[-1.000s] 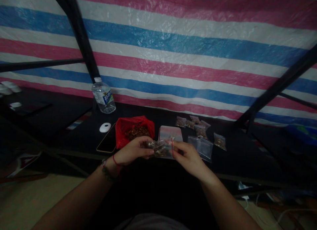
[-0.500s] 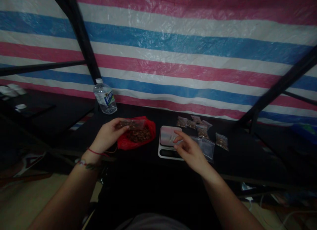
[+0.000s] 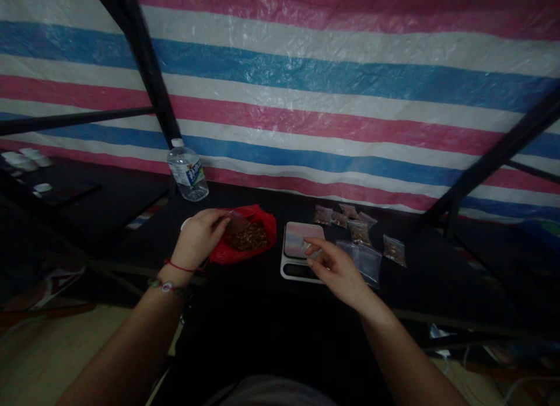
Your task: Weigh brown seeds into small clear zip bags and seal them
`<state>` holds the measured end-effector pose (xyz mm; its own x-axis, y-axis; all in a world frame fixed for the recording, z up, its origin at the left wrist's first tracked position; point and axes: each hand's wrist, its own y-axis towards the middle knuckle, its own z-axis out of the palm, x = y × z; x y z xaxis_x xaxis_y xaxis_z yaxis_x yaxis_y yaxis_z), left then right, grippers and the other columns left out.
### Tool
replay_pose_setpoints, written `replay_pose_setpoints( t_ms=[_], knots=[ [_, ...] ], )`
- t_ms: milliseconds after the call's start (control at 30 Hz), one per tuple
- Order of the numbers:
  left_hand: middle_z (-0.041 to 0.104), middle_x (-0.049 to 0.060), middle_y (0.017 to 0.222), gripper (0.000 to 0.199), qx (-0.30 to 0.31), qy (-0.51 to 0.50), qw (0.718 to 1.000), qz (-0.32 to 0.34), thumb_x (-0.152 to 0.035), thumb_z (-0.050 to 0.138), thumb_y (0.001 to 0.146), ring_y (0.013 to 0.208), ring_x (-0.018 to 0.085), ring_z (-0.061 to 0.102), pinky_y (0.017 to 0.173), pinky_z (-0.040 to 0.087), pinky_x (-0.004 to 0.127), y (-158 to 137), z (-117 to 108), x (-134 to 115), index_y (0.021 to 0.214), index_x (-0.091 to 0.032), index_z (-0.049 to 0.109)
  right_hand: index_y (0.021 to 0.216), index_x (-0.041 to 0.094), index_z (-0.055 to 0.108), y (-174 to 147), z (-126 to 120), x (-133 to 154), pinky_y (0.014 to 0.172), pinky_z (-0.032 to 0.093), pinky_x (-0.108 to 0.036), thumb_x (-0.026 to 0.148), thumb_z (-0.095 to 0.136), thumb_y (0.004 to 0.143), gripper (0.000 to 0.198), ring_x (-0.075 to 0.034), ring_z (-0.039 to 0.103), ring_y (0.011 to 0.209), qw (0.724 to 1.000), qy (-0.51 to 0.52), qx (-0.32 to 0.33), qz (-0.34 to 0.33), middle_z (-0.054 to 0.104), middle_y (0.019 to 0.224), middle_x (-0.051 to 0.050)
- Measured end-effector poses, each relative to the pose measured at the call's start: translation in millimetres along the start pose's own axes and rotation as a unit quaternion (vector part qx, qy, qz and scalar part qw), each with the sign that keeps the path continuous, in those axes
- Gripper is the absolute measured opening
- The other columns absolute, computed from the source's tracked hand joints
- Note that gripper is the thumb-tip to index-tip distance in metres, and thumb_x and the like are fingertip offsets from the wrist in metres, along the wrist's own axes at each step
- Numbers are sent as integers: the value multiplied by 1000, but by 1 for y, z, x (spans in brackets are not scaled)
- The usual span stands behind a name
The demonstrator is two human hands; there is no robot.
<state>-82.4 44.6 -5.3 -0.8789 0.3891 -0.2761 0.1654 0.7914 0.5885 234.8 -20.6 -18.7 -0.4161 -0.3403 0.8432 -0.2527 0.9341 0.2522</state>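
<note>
Likely bagging: your left hand [image 3: 199, 234] pinches clear plastic bag [image 3: 238, 220] over red plastic bag [image 3: 270, 220] of brown bits [image 3: 251, 238]; right hand [image 3: 339, 272] unclenched over flat white scale [image 3: 294, 234]. Next needs steady pinch.

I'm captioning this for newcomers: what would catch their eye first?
Probably the striped sheet, pinkish-red, white and blue, spanning the background. Next, the bright red bag of brown pieces on the dark table by the left hand, then the white scale right of it, by the right hand.
</note>
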Motion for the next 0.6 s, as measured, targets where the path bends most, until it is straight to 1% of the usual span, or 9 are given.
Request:
replay_pose_setpoints(
  t_ms=[100,233,267,367,400,533,600],
  knots=[
    [72,9,98,32,-43,2,999,9,-34,46,89,94,22,65,90,49,32,-1,1,0,97,-15,71,121,20,58,0,0,-1,58,46,-24,23,57,84,38,-8,51,60,1000,-9,4,-4,62,100,-5],
    [72,9,97,32,-38,16,999,23,-33,46,89,92,22,65,88,49,33,-2,1,-2,94,-16,73,116,19,62,1,0,0,59,46,-24,24,57,85,32,-10,53,62,999,-33,6,-12,65,97,-5],
    [72,9,97,32,-48,21,998,23,-33,46,89,92,22,65,88,49,34,-3,0,-3,94,-17,73,115,19,63,1,0,1,60,46,-25,24,57,85,31,-10,54,63,999,-40,7,-16,65,96,-5],
    [72,8,99,29,-109,35,993,12,-32,48,89,96,22,64,92,47,35,-4,0,-3,97,-19,73,110,19,65,2,0,3,61,46,-25,24,58,85,28,-11,55,64,998,-57,10,-22,66,94,-5],
    [71,7,99,28,-113,39,993,11,-31,49,89,96,23,63,92,47,36,-4,0,-2,98,-19,73,110,19,66,2,0,3,61,46,-25,24,58,85,27,-11,55,64,998,-61,11,-23,66,95,-6],
    [72,8,95,30,-40,42,998,34,-31,47,89,91,23,64,88,49,35,-3,3,-1,94,-20,74,107,19,66,1,-1,3,63,47,-25,24,58,85,25,-11,56,66,998,-62,18,-20,67,97,-6],
    [72,8,97,30,-36,42,998,34,-31,46,90,92,22,64,88,48,34,-3,5,-1,94,-19,73,107,18,67,1,0,3,64,47,-25,24,58,85,25,-12,57,68,998,-61,22,-20,66,97,-6]
  ],
)
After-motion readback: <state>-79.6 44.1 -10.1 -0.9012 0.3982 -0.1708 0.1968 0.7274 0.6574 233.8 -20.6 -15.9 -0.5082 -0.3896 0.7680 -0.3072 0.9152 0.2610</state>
